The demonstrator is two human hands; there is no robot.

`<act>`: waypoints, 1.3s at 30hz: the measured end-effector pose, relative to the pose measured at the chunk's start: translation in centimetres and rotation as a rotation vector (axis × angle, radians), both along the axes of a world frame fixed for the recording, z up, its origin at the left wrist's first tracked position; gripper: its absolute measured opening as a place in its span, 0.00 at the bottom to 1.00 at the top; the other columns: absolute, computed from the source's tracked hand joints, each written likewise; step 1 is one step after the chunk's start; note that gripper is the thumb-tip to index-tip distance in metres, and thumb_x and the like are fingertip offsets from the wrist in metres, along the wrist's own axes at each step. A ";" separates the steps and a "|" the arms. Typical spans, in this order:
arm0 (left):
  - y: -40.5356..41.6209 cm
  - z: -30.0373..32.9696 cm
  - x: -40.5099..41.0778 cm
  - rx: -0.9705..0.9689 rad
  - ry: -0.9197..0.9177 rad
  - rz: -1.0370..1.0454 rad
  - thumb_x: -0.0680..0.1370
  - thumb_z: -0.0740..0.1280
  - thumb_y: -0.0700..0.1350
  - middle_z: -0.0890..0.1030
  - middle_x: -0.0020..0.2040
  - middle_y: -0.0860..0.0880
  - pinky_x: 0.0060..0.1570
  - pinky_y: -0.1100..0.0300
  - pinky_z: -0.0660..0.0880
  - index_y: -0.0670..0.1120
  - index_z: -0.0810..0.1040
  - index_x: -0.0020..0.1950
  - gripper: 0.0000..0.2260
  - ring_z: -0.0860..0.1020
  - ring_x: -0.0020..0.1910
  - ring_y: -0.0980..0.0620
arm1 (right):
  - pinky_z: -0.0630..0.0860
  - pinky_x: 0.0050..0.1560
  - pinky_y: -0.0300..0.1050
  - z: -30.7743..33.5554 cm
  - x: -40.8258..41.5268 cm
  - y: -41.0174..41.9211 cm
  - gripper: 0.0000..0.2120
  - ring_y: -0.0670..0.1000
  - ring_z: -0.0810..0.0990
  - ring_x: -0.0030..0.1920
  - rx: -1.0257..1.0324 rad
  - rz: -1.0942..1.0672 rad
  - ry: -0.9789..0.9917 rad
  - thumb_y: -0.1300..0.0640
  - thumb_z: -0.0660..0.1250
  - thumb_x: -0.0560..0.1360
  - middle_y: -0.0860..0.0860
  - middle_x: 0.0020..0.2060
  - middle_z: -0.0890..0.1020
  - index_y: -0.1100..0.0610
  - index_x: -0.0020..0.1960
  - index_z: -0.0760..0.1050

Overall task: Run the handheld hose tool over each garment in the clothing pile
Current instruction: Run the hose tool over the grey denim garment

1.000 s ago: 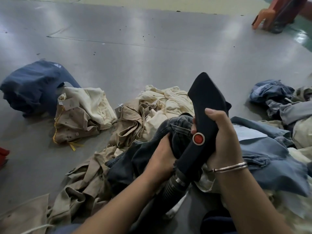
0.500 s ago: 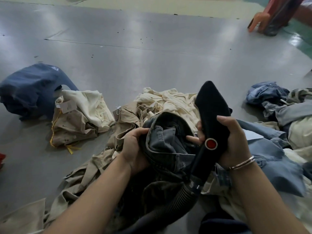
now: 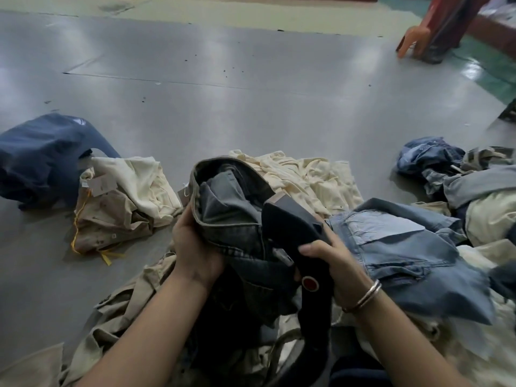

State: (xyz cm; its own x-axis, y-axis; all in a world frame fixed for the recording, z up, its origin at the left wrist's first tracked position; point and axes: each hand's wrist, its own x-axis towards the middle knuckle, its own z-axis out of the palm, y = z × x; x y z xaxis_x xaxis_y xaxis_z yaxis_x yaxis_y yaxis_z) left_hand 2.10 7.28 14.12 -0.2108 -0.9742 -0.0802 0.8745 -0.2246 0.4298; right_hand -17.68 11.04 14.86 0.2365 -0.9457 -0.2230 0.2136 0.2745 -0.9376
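The left hand (image 3: pixel 195 247) grips the open waistband of a dark denim garment (image 3: pixel 226 208), holding it up over the clothing pile (image 3: pixel 307 177) on the grey floor (image 3: pixel 223 93). Just right of the garment, the right hand (image 3: pixel 332 263) is wrapped around the black handheld hose tool (image 3: pixel 301 241), whose flat head touches the denim. Left of the garment lie a beige bundle (image 3: pixel 117 208) and a navy piece (image 3: pixel 42 155); right of it, a light blue denim piece (image 3: pixel 405 247).

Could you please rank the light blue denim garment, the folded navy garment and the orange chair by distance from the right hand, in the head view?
From the right hand:
1. Light blue denim garment, just right.
2. Folded navy garment, far left.
3. Orange chair, top right, farthest.
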 end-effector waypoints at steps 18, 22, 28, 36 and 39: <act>-3.9 -13.3 5.8 0.748 -0.947 0.148 0.82 0.58 0.43 0.82 0.50 0.39 0.49 0.57 0.78 0.38 0.82 0.53 0.15 0.80 0.50 0.45 | 0.76 0.26 0.46 -1.1 -3.6 -0.9 0.16 0.59 0.77 0.29 -0.082 -0.425 0.042 0.59 0.69 0.63 0.62 0.35 0.82 0.50 0.50 0.79; -5.1 -16.0 5.4 0.316 -1.796 0.223 0.75 0.65 0.34 0.77 0.55 0.38 0.59 0.51 0.69 0.38 0.77 0.58 0.12 0.75 0.56 0.40 | 0.77 0.27 0.44 -1.3 -3.2 -1.1 0.21 0.58 0.78 0.30 -0.081 -0.364 0.111 0.65 0.74 0.59 0.60 0.34 0.83 0.44 0.46 0.81; -7.0 -18.1 0.0 -0.594 -2.394 -0.253 0.77 0.64 0.54 0.70 0.65 0.51 0.59 0.54 0.69 0.52 0.65 0.72 0.25 0.70 0.63 0.49 | 0.76 0.33 0.47 -2.0 -2.5 -0.9 0.23 0.57 0.80 0.34 -0.026 -0.308 0.160 0.57 0.72 0.60 0.59 0.40 0.84 0.48 0.55 0.78; -4.3 -20.7 -2.8 -0.989 -2.401 -0.757 0.77 0.58 0.49 0.74 0.61 0.44 0.53 0.50 0.72 0.54 0.70 0.69 0.20 0.75 0.57 0.41 | 0.76 0.33 0.39 -2.5 -1.9 -1.4 0.27 0.49 0.82 0.35 -0.018 -0.233 0.253 0.51 0.75 0.54 0.55 0.42 0.85 0.46 0.53 0.78; -6.7 -19.8 -1.9 -0.832 -2.347 -0.013 0.73 0.60 0.47 0.78 0.50 0.46 0.42 0.51 0.76 0.50 0.79 0.58 0.16 0.79 0.47 0.42 | 0.75 0.29 0.41 -2.4 -1.6 -1.4 0.24 0.53 0.81 0.31 -0.001 -0.219 0.227 0.52 0.75 0.55 0.57 0.40 0.84 0.44 0.51 0.78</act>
State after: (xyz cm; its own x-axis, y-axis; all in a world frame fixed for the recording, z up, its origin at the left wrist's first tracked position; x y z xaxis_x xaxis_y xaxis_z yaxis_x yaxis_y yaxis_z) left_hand 0.19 0.53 -5.65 -0.3828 -0.9144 0.1315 -0.8922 0.4029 0.2040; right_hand -19.31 9.64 12.46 -0.0285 -0.9689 -0.2457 0.0523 0.2440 -0.9684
